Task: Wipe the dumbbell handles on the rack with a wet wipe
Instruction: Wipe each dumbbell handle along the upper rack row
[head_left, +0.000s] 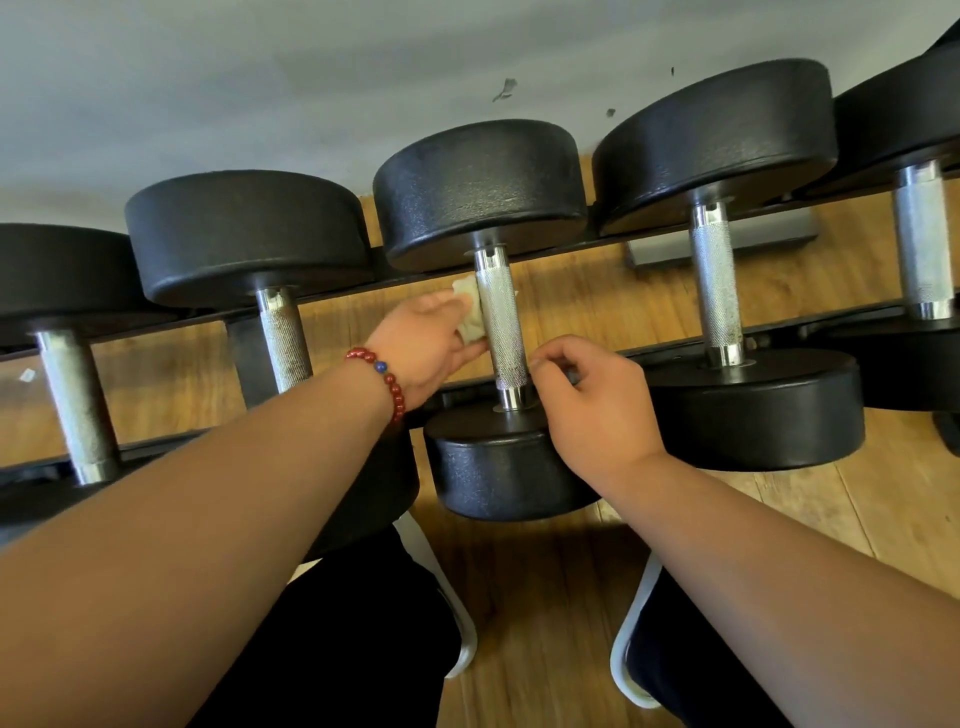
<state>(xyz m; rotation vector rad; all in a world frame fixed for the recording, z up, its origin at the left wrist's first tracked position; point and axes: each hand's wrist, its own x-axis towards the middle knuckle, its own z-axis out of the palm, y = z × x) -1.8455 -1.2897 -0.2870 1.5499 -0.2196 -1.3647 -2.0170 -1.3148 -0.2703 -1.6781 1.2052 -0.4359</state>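
Several black dumbbells lie across a dark rack (670, 351), their knurled steel handles pointing toward me. My left hand (423, 343), with a red bead bracelet on the wrist, holds a crumpled pale wet wipe (470, 312) against the left side of the middle dumbbell's handle (501, 325). The wipe passes behind the handle, and a small corner shows on its right. My right hand (592, 405) sits just right of the handle's lower end, fingers curled, thumb and forefinger pinched near the handle. Whether they pinch anything cannot be made out.
Neighbouring handles stand left (283, 340) and right (716, 283) of the middle one, more at both edges. Wooden floor (545, 597) lies below the rack, a grey wall (260, 78) behind. My dark trouser legs and white shoe edges are at the bottom.
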